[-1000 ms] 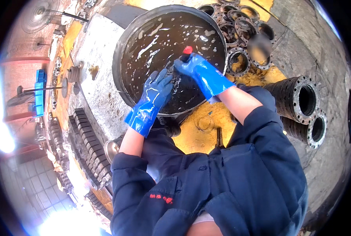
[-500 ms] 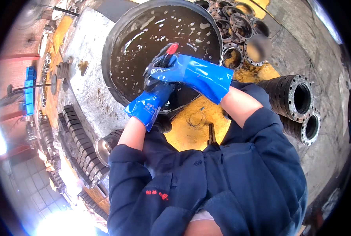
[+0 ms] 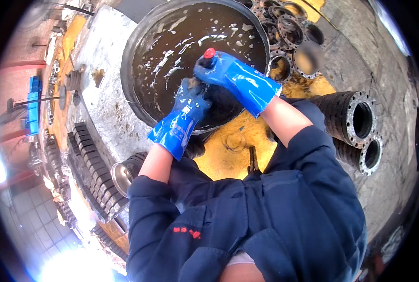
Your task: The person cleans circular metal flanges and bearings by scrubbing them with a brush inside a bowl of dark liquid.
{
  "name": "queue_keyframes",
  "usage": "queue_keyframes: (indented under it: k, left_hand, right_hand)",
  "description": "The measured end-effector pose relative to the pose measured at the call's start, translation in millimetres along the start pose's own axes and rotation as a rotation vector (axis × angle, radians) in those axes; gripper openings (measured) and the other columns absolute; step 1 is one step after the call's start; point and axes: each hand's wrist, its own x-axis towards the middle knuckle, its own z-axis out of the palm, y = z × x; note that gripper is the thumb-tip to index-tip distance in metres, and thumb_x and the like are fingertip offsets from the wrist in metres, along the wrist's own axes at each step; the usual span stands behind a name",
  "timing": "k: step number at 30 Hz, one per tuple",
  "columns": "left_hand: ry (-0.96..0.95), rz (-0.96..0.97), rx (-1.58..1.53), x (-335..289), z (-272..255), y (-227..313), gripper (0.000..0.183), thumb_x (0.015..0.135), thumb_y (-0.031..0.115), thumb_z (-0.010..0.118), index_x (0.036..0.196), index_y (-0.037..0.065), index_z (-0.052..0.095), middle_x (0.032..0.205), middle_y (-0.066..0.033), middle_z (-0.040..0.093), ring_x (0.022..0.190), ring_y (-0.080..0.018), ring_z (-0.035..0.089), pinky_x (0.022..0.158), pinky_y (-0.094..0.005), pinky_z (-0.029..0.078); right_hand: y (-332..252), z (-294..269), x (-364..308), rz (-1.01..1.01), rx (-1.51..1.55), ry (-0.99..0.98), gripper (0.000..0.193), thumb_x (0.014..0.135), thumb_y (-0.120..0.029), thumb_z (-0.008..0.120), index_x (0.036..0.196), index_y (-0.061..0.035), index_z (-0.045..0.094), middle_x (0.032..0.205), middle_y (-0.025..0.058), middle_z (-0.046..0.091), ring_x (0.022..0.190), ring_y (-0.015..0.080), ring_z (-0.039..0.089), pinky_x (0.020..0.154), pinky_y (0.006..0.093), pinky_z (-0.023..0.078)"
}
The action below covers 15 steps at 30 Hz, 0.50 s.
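Both my hands wear blue rubber gloves and meet over the near edge of a big round black basin filled with dark foamy liquid. My right hand is closed around a red-tipped handle that sticks up from its fist. Below it, my left hand grips a dark round metal part, which is mostly hidden by the two gloves. The handle's lower end is hidden where the hands meet.
Several metal rings lie stacked behind the basin at the upper right. Two black flanged cylinders lie to my right. A shiny metal cylinder and rows of dark parts sit at the left on the yellow-stained floor.
My hands first drew in toward my body and the basin's near rim, then shifted slightly up; the right glove now sits over the part with the red handle upright.
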Motion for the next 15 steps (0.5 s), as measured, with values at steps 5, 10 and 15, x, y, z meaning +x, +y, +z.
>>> queue_keyframes:
  k: [5,10,15]
  left_hand:
    - [-0.073,-0.181,-0.171,-25,87,-9,0.030,0.098,0.025,0.061,0.125,0.022,0.074,0.148,-0.0039,0.066,0.150,-0.0291,0.048,0.126,-0.0710,0.020]
    - [-0.101,-0.347,-0.196,13,69,21,0.037,0.107,0.018,0.048,0.132,0.004,0.071,0.142,-0.0167,0.068,0.136,-0.0346,0.058,0.128,-0.0584,0.024]
    - [0.023,-0.564,-0.613,19,44,31,0.045,0.112,0.026,0.044,0.150,0.008,0.058,0.149,-0.0148,0.063,0.133,-0.0311,0.057,0.124,-0.0466,0.034]
  right_hand:
    - [-7,10,-6,0.165,-0.159,0.122,0.043,0.092,-0.054,0.063,0.110,-0.0178,0.079,0.112,0.0124,0.079,0.110,0.0350,0.073,0.097,0.0466,0.058]
    - [-17,-12,3,0.276,-0.036,-0.011,0.048,0.088,-0.047,0.078,0.116,-0.0084,0.080,0.108,0.0111,0.082,0.100,0.0249,0.077,0.093,0.0386,0.059]
    - [-94,-9,-21,0.033,0.237,-0.277,0.035,0.097,-0.033,0.076,0.121,-0.0062,0.078,0.109,0.0084,0.080,0.099,0.0153,0.073,0.093,0.0360,0.058]
